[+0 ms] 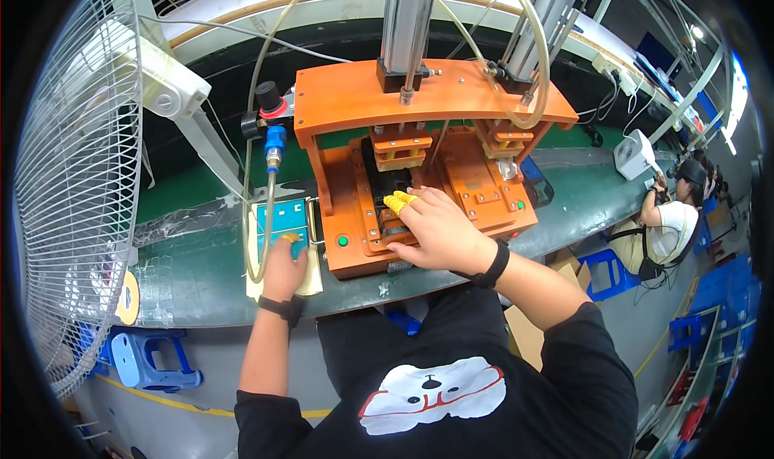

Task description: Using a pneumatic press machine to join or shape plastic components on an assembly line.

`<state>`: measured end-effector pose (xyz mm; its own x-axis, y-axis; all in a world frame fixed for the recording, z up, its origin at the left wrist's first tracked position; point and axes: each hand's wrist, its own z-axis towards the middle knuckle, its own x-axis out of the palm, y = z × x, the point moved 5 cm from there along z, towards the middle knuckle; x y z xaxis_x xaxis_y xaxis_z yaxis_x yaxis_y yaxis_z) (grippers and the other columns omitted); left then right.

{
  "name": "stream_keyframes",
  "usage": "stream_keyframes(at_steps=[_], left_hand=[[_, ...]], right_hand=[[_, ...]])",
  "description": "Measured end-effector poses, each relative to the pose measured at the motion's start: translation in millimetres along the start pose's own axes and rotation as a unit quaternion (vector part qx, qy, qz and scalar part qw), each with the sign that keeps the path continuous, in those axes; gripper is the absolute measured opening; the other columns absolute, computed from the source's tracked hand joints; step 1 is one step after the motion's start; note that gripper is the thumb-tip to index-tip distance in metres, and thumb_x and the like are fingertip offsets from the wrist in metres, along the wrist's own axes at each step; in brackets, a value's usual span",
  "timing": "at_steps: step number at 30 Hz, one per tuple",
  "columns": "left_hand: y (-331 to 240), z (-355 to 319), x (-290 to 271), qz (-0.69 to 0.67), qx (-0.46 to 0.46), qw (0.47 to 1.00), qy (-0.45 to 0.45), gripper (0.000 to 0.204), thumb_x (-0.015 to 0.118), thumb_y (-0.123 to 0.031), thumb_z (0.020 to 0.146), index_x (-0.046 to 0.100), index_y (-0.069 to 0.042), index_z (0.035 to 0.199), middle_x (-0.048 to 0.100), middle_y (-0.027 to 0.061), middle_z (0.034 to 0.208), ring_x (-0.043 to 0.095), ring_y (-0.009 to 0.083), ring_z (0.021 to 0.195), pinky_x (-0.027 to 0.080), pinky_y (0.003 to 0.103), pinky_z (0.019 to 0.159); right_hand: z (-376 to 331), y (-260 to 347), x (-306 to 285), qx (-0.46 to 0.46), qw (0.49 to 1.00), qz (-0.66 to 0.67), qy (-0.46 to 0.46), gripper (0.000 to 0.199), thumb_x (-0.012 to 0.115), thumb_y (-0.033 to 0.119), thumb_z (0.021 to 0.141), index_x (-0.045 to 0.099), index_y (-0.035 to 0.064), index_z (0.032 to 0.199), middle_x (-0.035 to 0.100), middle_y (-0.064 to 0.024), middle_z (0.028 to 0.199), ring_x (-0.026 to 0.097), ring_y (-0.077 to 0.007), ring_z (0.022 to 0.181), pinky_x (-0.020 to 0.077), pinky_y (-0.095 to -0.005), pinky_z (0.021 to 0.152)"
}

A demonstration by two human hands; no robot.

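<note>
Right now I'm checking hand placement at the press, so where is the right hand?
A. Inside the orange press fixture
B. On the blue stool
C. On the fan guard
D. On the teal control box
A: the right hand, yellow-tipped fingers forward, rests in the orange press fixture.

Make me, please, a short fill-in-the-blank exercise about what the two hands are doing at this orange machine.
The right hand reaches into the ____ press fixture.
Its fingers wear ____ fingertip covers.
The left hand rests on a small ____ box beside the fixture.

Missing words: orange; yellow; teal
</note>
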<state>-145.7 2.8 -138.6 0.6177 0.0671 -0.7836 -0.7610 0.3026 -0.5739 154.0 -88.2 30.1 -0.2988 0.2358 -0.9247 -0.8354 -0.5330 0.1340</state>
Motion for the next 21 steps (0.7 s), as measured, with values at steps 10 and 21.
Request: stream_keyframes(at_steps=[10, 21], left_hand=[[30.5, 23.2, -49.3, -0.036, 0.006, 0.991, -0.126, 0.026, 0.073, -0.020, 0.091, 0.072, -0.001, 0.109, 0.072, 0.0231, 0.101, 0.070, 0.0424, 0.097, 0.054, 0.047, 0.082], [71.0, 35.4, -84.6, -0.174, -0.122, 0.968, -0.135, 0.027, 0.072, -0.019, 0.097, 0.071, 0.005, 0.108, 0.076, 0.0151, 0.095, 0.073, 0.0226, 0.085, 0.055, 0.034, 0.077]], right_hand=[[-4.7, 46.5, -15.9, -0.047, 0.993, -0.004, -0.107, 0.055, 0.080, 0.030, 0.084, 0.066, 0.0043, 0.130, 0.067, -0.0171, 0.127, 0.066, -0.0340, 0.113, 0.0500, -0.0474, 0.102], [0.6, 103.9, 93.3, 0.066, 0.972, 0.221, -0.035, 0.061, 0.071, 0.030, 0.093, 0.052, 0.0004, 0.144, 0.054, -0.0266, 0.145, 0.072, -0.0394, 0.094, 0.0612, -0.0406, 0.075]])
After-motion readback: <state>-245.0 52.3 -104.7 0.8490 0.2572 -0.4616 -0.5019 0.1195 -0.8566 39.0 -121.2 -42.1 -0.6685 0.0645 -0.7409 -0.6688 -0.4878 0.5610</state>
